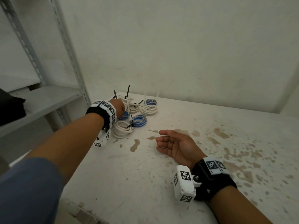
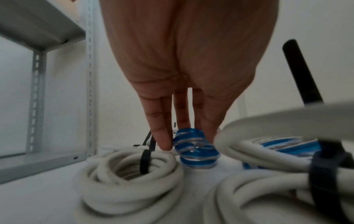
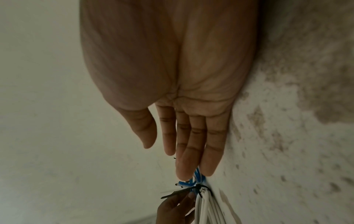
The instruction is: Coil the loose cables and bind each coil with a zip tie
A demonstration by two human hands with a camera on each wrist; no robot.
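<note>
**Putting a tied blue coil with the others**

The big white table (image 1: 161, 183) has brown stains on it. At its far left corner sits a pile of coils (image 1: 134, 115), white ones and blue ones. Most of them show a black zip tie (image 1: 131, 125) around them, with the tails poking up. I see no loose cable on the table.

The left hand (image 1: 119, 107) reaches into the pile. From the left wrist view, its fingers (image 2: 162, 136) point down and pinch a small blue coil (image 2: 195, 150) between them. The coil sits just above or on the table; I cannot tell which. A white coil (image 2: 130, 174) lies just beside it.

The right hand (image 1: 176, 146) rests on the table, well apart from the pile. Its fingers are straight and loose, and it holds nothing.

I think this is the put-away step, and the job looks nearly done. Next, the left hand would need to let go of the blue coil gently, so it does not knock the other coils.
</note>
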